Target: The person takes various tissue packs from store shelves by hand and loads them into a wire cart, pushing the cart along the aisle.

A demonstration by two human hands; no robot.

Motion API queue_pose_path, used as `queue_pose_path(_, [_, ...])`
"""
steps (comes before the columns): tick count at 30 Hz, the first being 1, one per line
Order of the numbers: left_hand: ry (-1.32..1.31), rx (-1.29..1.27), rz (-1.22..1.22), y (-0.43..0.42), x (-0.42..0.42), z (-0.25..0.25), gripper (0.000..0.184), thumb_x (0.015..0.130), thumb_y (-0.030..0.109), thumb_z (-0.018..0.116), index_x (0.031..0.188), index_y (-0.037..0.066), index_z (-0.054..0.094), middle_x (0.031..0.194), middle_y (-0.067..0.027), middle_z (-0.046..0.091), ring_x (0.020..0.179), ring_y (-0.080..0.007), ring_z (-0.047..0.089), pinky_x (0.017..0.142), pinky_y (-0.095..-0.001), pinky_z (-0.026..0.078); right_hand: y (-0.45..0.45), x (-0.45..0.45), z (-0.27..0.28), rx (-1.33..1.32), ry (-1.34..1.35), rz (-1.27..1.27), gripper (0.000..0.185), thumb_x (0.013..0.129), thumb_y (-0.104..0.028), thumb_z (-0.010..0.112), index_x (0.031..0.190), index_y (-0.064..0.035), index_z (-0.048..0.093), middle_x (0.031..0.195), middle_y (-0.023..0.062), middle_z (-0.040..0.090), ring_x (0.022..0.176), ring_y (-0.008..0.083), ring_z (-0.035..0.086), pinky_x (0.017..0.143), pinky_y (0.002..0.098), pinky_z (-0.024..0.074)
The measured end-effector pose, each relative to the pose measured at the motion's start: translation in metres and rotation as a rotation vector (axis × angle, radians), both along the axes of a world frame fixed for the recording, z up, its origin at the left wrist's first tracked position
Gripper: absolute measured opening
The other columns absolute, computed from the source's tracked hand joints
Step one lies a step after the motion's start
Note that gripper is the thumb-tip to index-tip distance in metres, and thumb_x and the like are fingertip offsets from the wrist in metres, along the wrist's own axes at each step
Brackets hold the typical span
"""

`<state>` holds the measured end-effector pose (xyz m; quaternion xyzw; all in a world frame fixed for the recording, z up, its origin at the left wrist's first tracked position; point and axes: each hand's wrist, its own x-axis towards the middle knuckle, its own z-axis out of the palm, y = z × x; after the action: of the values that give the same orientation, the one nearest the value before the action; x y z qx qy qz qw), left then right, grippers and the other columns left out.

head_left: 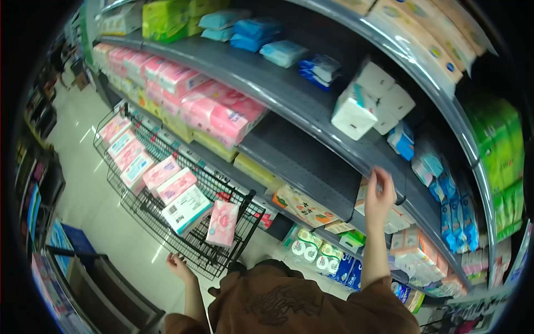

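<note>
My right hand (381, 191) is raised at the front edge of the middle grey shelf (311, 119), its fingers loosely bent with nothing seen in them. I cannot tell whether it touches the edge. My left hand (181, 268) hangs beside the near side of a black wire cart (147, 222), fingers apart and holding nothing. Pink and white tissue packs lie in the cart, among them a white-ended pack with a barcode (187, 209) and a pink pack (223, 223) at the near end. White tissue packs (356, 114) stand on the shelf above my right hand.
Pink tissue packs (222, 111) line the shelf along the cart's far side. Blue wipe packets (253, 34) sit higher up. Orange-printed packs (303, 206) and paper rolls (314, 250) are low down. A dark rack (103, 284) stands at lower left on the tiled floor.
</note>
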<state>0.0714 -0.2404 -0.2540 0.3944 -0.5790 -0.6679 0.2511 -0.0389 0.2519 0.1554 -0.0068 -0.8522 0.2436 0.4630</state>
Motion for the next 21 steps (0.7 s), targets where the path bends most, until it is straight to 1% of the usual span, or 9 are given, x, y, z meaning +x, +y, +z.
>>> queue_pose_path(3, [0.101,-0.124,0.149,0.008,-0.015,0.065,0.028,0.099,0.018,0.054,0.121,0.002,0.051,0.102,-0.0071,0.060,0.084,-0.0130,0.056,0.073,-0.0265,0.047,0.006,-0.045,0.017,0.072,0.030,-0.058,0.031,0.087,-0.007,0.067,0.116,-0.0008,0.060,0.116,0.0166,0.059,0.101,0.0298,0.064,0.088,0.0365,0.0499])
queue_pose_path(6, [0.225,-0.197,0.075,0.029,-0.023,0.130,0.025,0.100,0.015,0.052,0.121,0.003,0.051,0.101,-0.0065,0.059,0.085,-0.0126,0.054,0.076,-0.0264,0.046,-0.003,-0.092,0.031,0.210,0.102,-0.217,0.053,0.083,-0.024,0.074,0.127,-0.0024,0.052,0.136,0.0247,0.043,0.107,0.0408,0.061,0.093,0.0433,0.0484])
queue_pose_path(7, [0.270,-0.283,0.007,0.044,-0.025,0.164,0.022,0.100,0.011,0.052,0.120,0.003,0.050,0.100,-0.0062,0.059,0.085,-0.0123,0.053,0.075,-0.0265,0.045,-0.009,-0.105,0.037,0.257,0.121,-0.298,0.060,0.082,-0.029,0.075,0.129,-0.0024,0.049,0.141,0.0277,0.037,0.107,0.0452,0.060,0.095,0.0461,0.0480])
queue_pose_path(9, [0.421,-0.425,-0.243,0.071,-0.026,0.217,0.009,0.100,0.008,0.051,0.106,0.002,0.055,0.093,-0.0063,0.058,0.080,-0.0126,0.053,0.071,-0.0264,0.045,-0.018,-0.125,0.048,0.082,-0.070,-0.325,0.072,0.078,-0.039,0.077,0.131,-0.0022,0.046,0.143,0.0311,0.030,0.109,0.0497,0.058,0.096,0.0490,0.0473])
queue_pose_path(11, [0.536,-0.307,-0.438,0.109,-0.025,0.249,0.005,0.097,0.003,0.053,0.099,0.001,0.058,0.092,-0.0072,0.060,0.079,-0.0127,0.055,0.071,-0.0267,0.047,-0.028,-0.132,0.062,-0.054,-0.213,-0.369,0.080,0.074,-0.047,0.078,0.129,-0.0007,0.044,0.143,0.0306,0.031,0.112,0.0523,0.056,0.094,0.0515,0.0486])
queue_pose_path(14, [0.617,-0.343,-0.905,0.153,-0.029,0.278,0.012,0.093,-0.001,0.057,0.105,-0.002,0.060,0.099,-0.0129,0.066,0.084,-0.0179,0.065,0.075,-0.0290,0.051,-0.021,-0.127,0.072,-0.183,-0.283,-0.263,0.080,0.073,-0.047,0.079,0.128,-0.0008,0.045,0.142,0.0280,0.033,0.112,0.0513,0.057,0.092,0.0522,0.0497])
queue_pose_path(16, [0.594,-0.251,-1.065,0.184,-0.029,0.298,0.013,0.092,-0.001,0.060,0.104,-0.003,0.061,0.099,-0.0136,0.068,0.085,-0.0195,0.067,0.079,-0.0317,0.053,-0.016,-0.129,0.069,-0.164,-0.222,-0.311,0.080,0.070,-0.045,0.079,0.129,-0.0019,0.045,0.143,0.0250,0.032,0.111,0.0496,0.057,0.091,0.0526,0.0501])
queue_pose_path(18, [0.585,-0.305,-1.161,0.203,-0.033,0.296,0.017,0.093,0.000,0.059,0.111,-0.002,0.059,0.105,-0.0126,0.067,0.091,-0.0191,0.066,0.082,-0.0322,0.053,-0.012,-0.122,0.070,-0.115,-0.146,-0.358,0.080,0.070,-0.043,0.079,0.130,-0.0023,0.046,0.144,0.0244,0.031,0.111,0.0490,0.057,0.092,0.0525,0.0499])
queue_pose_path(21, [0.557,0.118,-1.143,0.225,-0.029,0.295,0.023,0.096,0.004,0.057,0.119,-0.001,0.055,0.110,-0.0112,0.065,0.097,-0.0182,0.063,0.087,-0.0321,0.051,0.003,-0.118,0.068,-0.163,-0.166,-0.305,0.074,0.071,-0.040,0.077,0.128,-0.0031,0.049,0.141,0.0227,0.035,0.111,0.0470,0.058,0.093,0.0512,0.0495])
